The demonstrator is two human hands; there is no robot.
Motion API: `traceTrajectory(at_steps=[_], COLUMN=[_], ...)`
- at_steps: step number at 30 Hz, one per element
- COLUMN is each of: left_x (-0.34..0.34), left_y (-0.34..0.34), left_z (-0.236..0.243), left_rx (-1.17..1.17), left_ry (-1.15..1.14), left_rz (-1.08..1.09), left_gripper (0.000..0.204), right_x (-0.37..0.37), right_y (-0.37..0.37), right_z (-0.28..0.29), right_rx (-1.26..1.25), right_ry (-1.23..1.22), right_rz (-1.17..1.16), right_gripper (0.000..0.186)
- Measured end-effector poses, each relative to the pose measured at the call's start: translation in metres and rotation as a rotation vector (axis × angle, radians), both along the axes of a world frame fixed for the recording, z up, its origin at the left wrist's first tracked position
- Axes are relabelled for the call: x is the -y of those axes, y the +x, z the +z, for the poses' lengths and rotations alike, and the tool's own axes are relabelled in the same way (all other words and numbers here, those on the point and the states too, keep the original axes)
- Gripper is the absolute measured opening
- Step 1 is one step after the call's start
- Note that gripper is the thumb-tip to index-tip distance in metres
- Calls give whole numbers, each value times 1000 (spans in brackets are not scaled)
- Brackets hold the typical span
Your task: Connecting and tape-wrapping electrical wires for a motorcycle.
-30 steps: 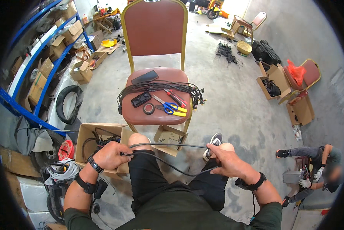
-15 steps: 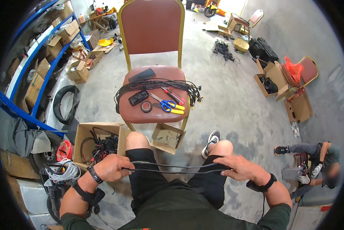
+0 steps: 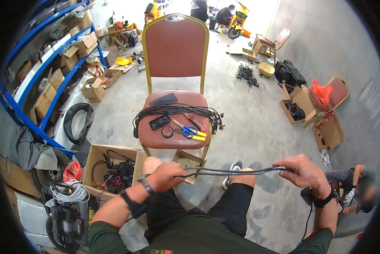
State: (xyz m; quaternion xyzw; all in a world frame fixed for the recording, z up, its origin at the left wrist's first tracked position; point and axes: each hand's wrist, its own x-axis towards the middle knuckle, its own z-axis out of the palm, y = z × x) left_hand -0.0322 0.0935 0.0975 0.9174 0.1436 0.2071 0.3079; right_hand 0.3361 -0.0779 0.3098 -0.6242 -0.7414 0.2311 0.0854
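A doubled black cable [image 3: 230,172] stretches between my two hands above my knees. My left hand [image 3: 166,177] is closed around its left end, and my right hand [image 3: 299,170] pinches the other end between thumb and fingers. Ahead of me is a padded chair [image 3: 175,53]. On its seat lie a bundle of black cables [image 3: 179,109], a phone [image 3: 163,100], a black plastic case [image 3: 160,122], a roll of dark tape [image 3: 167,132], blue-handled scissors [image 3: 189,132], a red tool [image 3: 194,121] and a yellow-handled tool [image 3: 199,137].
By my left leg stands a cardboard box [image 3: 90,169] of tangled wiring, with a coiled white cable [image 3: 69,191] beside it. A small open box [image 3: 179,157] sits under the chair. Blue shelving [image 3: 50,127] lines the left side. At right a person in gloves [image 3: 350,194] works close by.
Both hands have moved right and slightly forward with the cable, which is now drawn straighter with its strands closer together. The view has tilted up, showing people and a yellow scooter at the back.
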Motion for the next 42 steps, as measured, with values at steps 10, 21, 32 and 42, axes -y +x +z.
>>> traceTrajectory(at_steps=[10, 21, 32, 42], left_x=[36, 77, 65, 36], left_y=[72, 69, 83, 80], left_z=[-135, -68, -85, -128], left_rx=[-386, 56, 460, 461], left_ry=[-363, -836, -377, -781], left_rz=[229, 20, 491, 566], left_gripper=[25, 51, 28, 26], right_x=[-50, -71, -134, -220], right_y=[-89, -132, -121, -111], right_z=[-80, -153, -168, -207], right_rx=[428, 414, 262, -139], right_ry=[-85, -258, -223, -207], right_rz=[438, 552, 336, 90], right_gripper=[14, 21, 22, 25])
